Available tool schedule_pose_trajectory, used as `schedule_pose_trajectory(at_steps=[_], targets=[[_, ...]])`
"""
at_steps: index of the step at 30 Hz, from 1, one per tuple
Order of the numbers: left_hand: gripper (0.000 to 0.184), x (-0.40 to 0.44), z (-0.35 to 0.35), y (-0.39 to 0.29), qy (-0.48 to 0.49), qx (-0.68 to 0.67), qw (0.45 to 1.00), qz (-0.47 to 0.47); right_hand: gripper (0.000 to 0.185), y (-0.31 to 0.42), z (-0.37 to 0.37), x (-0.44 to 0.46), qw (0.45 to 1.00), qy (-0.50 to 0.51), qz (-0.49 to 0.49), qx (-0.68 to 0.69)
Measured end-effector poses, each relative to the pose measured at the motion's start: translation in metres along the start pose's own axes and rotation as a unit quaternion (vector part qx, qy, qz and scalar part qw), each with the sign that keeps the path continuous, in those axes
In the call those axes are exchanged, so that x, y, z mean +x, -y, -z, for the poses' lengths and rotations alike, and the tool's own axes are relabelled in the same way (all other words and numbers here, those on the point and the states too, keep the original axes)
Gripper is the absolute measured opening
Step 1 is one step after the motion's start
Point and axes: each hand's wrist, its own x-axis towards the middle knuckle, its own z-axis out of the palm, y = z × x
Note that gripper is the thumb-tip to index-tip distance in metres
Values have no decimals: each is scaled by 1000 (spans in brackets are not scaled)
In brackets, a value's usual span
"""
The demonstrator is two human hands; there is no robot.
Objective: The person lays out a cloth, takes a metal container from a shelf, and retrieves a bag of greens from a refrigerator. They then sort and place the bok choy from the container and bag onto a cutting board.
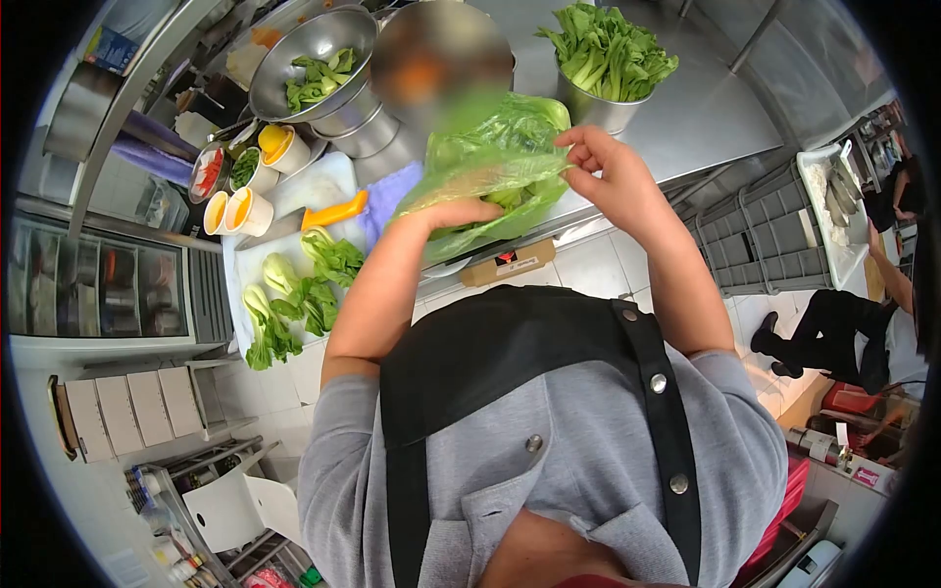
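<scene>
A translucent green plastic bag (510, 137) with leafy greens inside lies on the counter's near edge. My left hand (456, 214) reaches into the bag's mouth; its thumb shows, while the other fingers are hidden by plastic and greens. With thumb and fingers pinched, my right hand (596, 165) holds the bag's right edge. Left of the bag are a purple cloth (390, 194) and a knife with a yellow handle (336, 210). Several heads of bok choy (279, 274) lie on the white cutting board (245, 260).
A steel bowl (270, 78) holds cut bok choy at the back left. Beyond the bag stands a tall steel container (603, 106) packed with greens. Small white tubs (250, 211) line the board's far side. Another person (833, 338) is at far right, beside a white tray (818, 196).
</scene>
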Motion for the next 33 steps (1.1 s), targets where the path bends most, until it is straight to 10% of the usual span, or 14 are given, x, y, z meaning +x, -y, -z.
schedule_pose_trajectory(at_steps=[3,7,17,25,33], targets=[[57,-10,4,-1,-92,-42,994,-51,29,13,1,5,998,-39,-8,40],[44,-35,20,-25,45,-195,978,-63,28,21,-3,8,996,-56,48,44],[41,-69,8,-24,-84,-708,679,-178,25,3,-21,23,995,-57,71,29],[37,-66,1,-1,-211,-649,710,-173,20,14,-26,34,985,21,40,169],[52,-78,10,-6,-275,-727,602,-186,22,12,-35,33,976,96,24,195]])
